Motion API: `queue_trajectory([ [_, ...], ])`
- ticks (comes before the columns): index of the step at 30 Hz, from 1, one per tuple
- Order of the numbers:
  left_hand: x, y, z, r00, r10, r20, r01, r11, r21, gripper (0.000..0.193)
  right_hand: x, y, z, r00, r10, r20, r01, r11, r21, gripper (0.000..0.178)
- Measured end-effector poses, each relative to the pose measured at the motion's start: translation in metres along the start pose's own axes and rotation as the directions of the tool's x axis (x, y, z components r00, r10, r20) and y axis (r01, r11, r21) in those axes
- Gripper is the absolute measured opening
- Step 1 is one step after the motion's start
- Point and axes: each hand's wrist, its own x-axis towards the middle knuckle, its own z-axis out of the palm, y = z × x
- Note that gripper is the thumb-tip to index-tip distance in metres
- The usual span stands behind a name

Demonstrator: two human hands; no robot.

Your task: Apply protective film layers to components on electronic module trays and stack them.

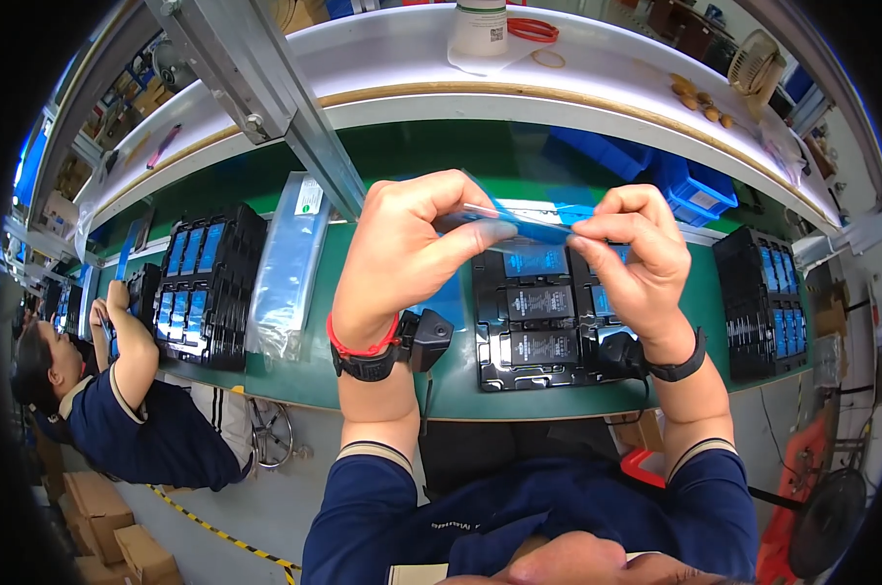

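Note:
My left hand (pixel 402 244) is raised over the bench and pinches a blue plastic film (pixel 540 232) between thumb and fingers. At the film's other end, the thumb and fingertips of my right hand (pixel 646 258) are closed on it. Clear plastic shows around the film, and whether a flat part lies within it I cannot tell. Below my hands sits a black molded tray (pixel 490 374) in front of me. It holds several flat battery packs; a dark one (pixel 542 302) lies bare-faced, while another (pixel 535 261) has a blue face.
Stacked black trays (pixel 207 292) stand at the left, and another stack (pixel 764 302) at the right. Clear plastic bags (pixel 290 263) lie beside the left stack. Blue bins (pixel 692 190) sit behind. A metal post (pixel 294 117) and a shelf (pixel 392 58) rise beyond. A co-worker (pixel 158 400) works at the left.

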Motion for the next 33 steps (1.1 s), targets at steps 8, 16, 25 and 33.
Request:
queue_trajectory([
  [8, -0.010, -0.017, -0.034, 0.987, -0.029, -0.156, -0.019, 0.954, -0.298, 0.047, -0.041, 0.028, -0.017, 0.786, 0.604, 0.130, -0.559, 0.606, 0.565, 0.006],
  [16, -0.023, -0.017, -0.060, 0.910, 0.023, -0.415, -0.166, 0.935, -0.314, 0.022, -0.077, 0.059, 0.007, 0.322, 0.766, 0.556, -0.946, 0.286, 0.154, 0.012],
  [25, -0.019, -0.015, -0.056, 0.894, -0.027, -0.446, -0.099, 0.961, -0.257, 0.020, -0.073, 0.061, 0.012, 0.254, 0.793, 0.554, -0.965, 0.246, 0.091, 0.012],
  [33, -0.018, -0.013, -0.053, 0.905, -0.042, -0.422, -0.079, 0.960, -0.267, 0.020, -0.074, 0.062, 0.014, 0.243, 0.801, 0.547, -0.966, 0.252, 0.060, 0.012],
])
